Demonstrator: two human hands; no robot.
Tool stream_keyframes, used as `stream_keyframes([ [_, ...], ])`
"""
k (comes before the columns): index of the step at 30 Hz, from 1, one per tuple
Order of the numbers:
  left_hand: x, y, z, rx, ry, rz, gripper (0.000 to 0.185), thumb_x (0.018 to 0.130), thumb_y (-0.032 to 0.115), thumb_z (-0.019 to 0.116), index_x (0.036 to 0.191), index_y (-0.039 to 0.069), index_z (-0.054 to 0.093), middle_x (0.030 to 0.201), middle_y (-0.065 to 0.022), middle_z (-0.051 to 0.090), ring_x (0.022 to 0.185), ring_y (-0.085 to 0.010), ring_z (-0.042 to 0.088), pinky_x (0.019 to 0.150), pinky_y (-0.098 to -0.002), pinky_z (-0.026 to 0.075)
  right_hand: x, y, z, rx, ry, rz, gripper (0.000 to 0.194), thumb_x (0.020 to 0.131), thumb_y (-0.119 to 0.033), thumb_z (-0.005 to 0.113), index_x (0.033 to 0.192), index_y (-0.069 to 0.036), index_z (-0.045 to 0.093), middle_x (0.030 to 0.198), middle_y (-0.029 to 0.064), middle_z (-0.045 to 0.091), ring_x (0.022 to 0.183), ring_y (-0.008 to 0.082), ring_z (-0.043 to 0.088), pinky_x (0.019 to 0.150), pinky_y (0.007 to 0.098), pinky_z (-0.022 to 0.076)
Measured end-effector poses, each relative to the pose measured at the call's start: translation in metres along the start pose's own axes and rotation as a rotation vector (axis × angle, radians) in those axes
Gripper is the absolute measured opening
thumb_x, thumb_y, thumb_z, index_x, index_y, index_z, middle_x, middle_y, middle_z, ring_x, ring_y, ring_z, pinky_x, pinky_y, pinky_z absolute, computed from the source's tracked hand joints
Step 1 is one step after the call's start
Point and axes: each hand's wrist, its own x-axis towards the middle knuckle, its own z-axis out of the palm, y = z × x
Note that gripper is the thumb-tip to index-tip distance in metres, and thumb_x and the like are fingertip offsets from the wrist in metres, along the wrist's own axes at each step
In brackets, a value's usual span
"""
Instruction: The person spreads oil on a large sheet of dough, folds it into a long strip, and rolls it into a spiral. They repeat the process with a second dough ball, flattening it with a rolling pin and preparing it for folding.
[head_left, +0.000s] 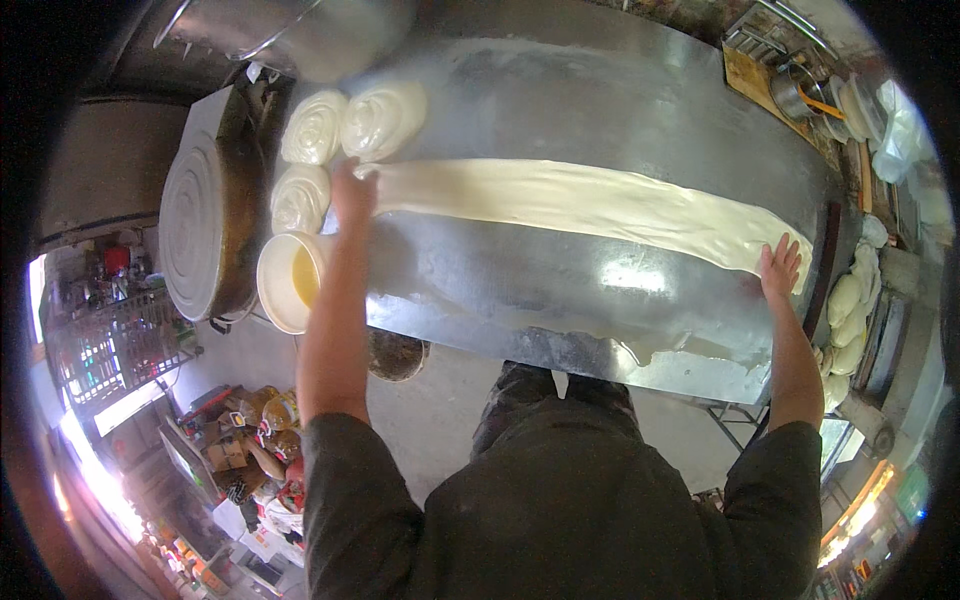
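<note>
A long, flat strip of pale dough (525, 191) stretches across the shiny metal worktop (480, 259). At its left end, my left hand (354, 193) grips the dough, blurred, with part of its fingers hidden. My right hand (781, 264) rests on the strip's right end, palm down and fingers spread. Beside my left hand lies a coiled piece of dough (300, 199). Two more glossy coils, one at the left (315, 127) and one at the right (382, 120), sit farther back. Near my left forearm stands a white tub (283, 319) with yellow liquid inside.
A large round lidded vessel (199, 225) stands left of the worktop. At the back right are a metal pot (793, 91) and a wooden board (750, 81). Several pale, rounded lumps (846, 330) lie beyond the right edge. Below the front edge sits a bucket (397, 356).
</note>
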Motion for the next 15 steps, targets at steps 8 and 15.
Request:
stream_keyframes([
  [8,-0.234,0.089,-0.043,-0.935,-0.366,-0.676,0.038,0.099,0.027,0.068,0.127,0.002,0.062,0.113,-0.0122,0.071,0.095,-0.0268,0.071,0.087,-0.0392,0.056,0.052,0.094,-0.006,-0.534,-0.118,-0.249,0.064,0.104,-0.058,0.042,0.159,-0.027,0.039,0.166,0.0149,0.033,0.15,0.0445,0.031,0.118,0.0607,0.0322],
  [15,-0.253,-0.046,-0.126,-1.456,0.289,-1.174,0.068,0.103,0.053,0.056,0.149,0.006,0.039,0.14,-0.0174,0.054,0.111,-0.0381,0.065,0.086,-0.046,0.058,-0.016,-0.054,-0.051,0.216,0.25,-0.335,0.054,0.103,-0.034,0.059,0.152,-0.014,0.05,0.163,0.0174,0.037,0.146,0.0469,0.036,0.121,0.0508,0.0324],
])
